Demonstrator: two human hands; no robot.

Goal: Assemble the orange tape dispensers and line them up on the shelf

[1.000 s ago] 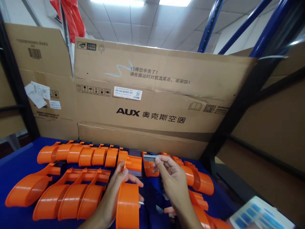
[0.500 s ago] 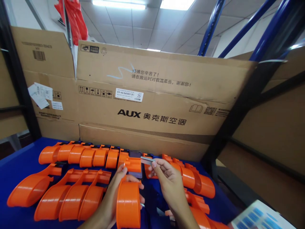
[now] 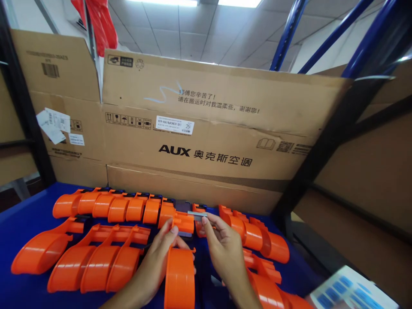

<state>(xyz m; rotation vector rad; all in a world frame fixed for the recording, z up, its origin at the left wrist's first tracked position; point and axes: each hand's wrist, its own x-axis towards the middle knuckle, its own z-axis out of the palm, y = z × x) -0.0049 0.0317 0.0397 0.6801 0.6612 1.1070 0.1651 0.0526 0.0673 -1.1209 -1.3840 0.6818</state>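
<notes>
My left hand is closed around an orange plastic tape dispenser, its curved body hanging down and its ribbed end pointing up and to the right. Between thumb and fingers of my right hand is a thin grey metal blade with a toothed upper edge. The blade's left end meets or overlaps the right side of the dispenser's top end; whether it is seated there I cannot tell. Behind the dispenser lies a dark rectangular object, partly hidden.
More orange dispensers stand in rows on the blue table, a back row with black parts and a front-left group. Others sit at right. A cardboard box walls off the back. A white-and-blue printed box lies front right.
The blade has turned so that its toothed edge now shows. The dispenser and my left hand have shifted slightly right and down. The camera view has moved a little.
</notes>
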